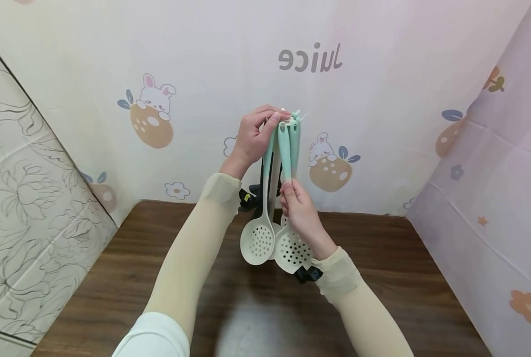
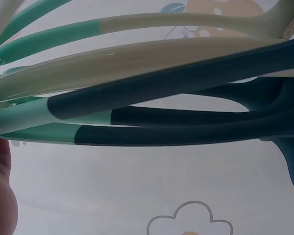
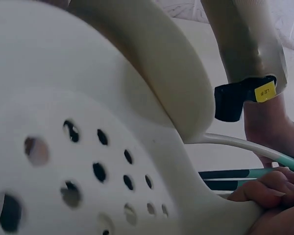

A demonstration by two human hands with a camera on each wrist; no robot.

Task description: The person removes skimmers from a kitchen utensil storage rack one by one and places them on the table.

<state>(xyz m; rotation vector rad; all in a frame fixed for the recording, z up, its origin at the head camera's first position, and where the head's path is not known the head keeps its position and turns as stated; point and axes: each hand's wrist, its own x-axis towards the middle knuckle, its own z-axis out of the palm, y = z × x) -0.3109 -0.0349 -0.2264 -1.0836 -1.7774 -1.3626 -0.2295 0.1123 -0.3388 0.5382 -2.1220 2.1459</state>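
Kitchen utensils with mint-green handles hang around a utensil rack, whose pale post [image 2: 137, 62] shows in the left wrist view. My left hand [image 1: 253, 136] holds the rack's top, fingers laid across it and thumb bent near a handle. Lower down, my right hand [image 1: 300, 206] grips a white skimmer [image 1: 293, 250] where its green handle meets the white shaft. Its perforated bowl fills much of the right wrist view. Another white skimmer [image 1: 257, 241] hangs to the left. Dark utensils [image 2: 186, 135] hang behind; their kinds are partly hidden.
The rack stands toward the back of a dark wooden table [image 1: 372, 277]. Right behind it hangs a printed curtain [image 1: 229, 59], with more patterned cloth on both sides. A black wrist camera [image 1: 309, 274] sits by the right skimmer's bowl.
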